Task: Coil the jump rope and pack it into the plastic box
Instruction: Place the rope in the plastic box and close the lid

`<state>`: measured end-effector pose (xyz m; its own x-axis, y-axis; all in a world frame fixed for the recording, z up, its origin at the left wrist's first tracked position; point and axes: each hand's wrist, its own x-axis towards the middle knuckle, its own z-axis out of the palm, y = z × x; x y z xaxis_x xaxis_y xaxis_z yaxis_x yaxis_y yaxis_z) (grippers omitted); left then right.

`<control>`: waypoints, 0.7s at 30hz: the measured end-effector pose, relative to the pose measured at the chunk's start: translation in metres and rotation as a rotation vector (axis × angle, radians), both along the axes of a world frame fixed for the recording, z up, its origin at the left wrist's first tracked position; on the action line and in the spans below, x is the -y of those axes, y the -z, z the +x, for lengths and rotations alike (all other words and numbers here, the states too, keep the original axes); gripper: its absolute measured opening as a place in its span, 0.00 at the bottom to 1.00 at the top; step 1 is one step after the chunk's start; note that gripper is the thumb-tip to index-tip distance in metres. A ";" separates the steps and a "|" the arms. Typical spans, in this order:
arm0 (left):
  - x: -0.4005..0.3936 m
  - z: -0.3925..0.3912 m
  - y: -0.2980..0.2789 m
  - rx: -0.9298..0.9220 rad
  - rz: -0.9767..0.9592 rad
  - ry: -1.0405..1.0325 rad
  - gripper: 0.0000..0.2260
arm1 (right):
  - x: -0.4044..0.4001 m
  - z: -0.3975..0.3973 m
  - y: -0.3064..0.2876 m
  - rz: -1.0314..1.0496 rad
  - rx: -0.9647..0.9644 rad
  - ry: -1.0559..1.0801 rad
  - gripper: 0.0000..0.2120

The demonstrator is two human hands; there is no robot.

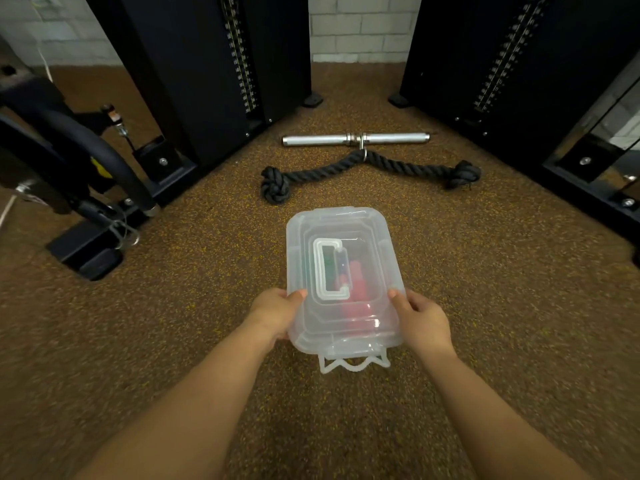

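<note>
Head view: I see a clear plastic box (343, 278) with its lid on, a moulded white handle (330, 270) lying flat in the recess of the lid. Through the cloudy plastic I can make out red and pink shapes (356, 299) toward the right and near side, with something green and something dark under the handle; I take these to be the jump rope, but the plastic blurs them too much to tell how it is coiled. A white clasp (353, 362) sticks out from the near short end of the box.

My left hand (277, 311) grips the near left corner of the box, thumb on the lid and fingers curled under the edge. My right hand (420, 318) does the same on the near right corner, thumb pressed on the lid rim. The box sits between the two hands, over the speckled brown floor (173, 323); I cannot tell whether its underside touches the floor.

Beyond the box lie a black knotted rope (367, 171) and, just behind it, a chrome bar (355, 138), between two black machine frames (214, 74).
</note>
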<state>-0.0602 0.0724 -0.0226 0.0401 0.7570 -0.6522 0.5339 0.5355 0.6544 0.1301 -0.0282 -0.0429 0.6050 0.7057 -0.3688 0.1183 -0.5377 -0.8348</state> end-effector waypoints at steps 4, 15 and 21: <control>0.016 0.001 0.000 -0.244 0.377 0.130 0.31 | 0.011 -0.006 0.003 0.011 -0.074 0.025 0.14; 0.055 -0.003 0.008 -0.505 0.644 1.039 0.51 | 0.043 -0.037 0.010 0.088 -0.558 0.137 0.20; 0.051 -0.001 0.005 -0.438 0.584 1.012 0.46 | 0.064 -0.029 0.012 -0.071 0.117 -0.237 0.44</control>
